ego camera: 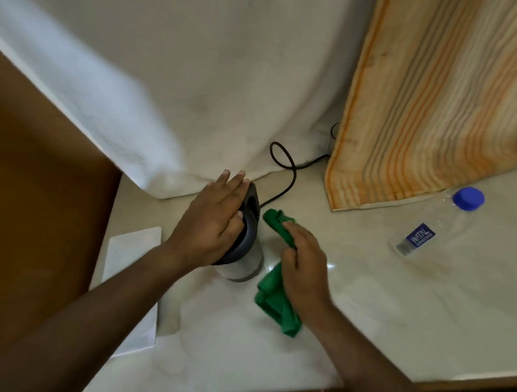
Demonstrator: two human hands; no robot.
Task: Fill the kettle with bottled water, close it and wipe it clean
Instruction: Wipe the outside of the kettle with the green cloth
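Note:
A steel kettle (243, 266) with a black lid and handle stands on the pale counter (380, 324). My left hand (213, 219) lies flat on its closed lid, fingers spread, hiding most of the top. My right hand (303, 262) grips a green cloth (276, 304) just right of the kettle; one end of the cloth (275, 220) sticks up beside the handle, the other hangs below my palm. A clear plastic water bottle (434, 224) with a blue cap lies on its side at the right, cap on.
The kettle's black power cord (289, 169) loops back toward the wall. A white towel (184, 94) hangs behind, a striped orange towel (426, 94) at the right. A white tray (134, 264) lies left of the kettle. Brown panel (23, 180) on the left.

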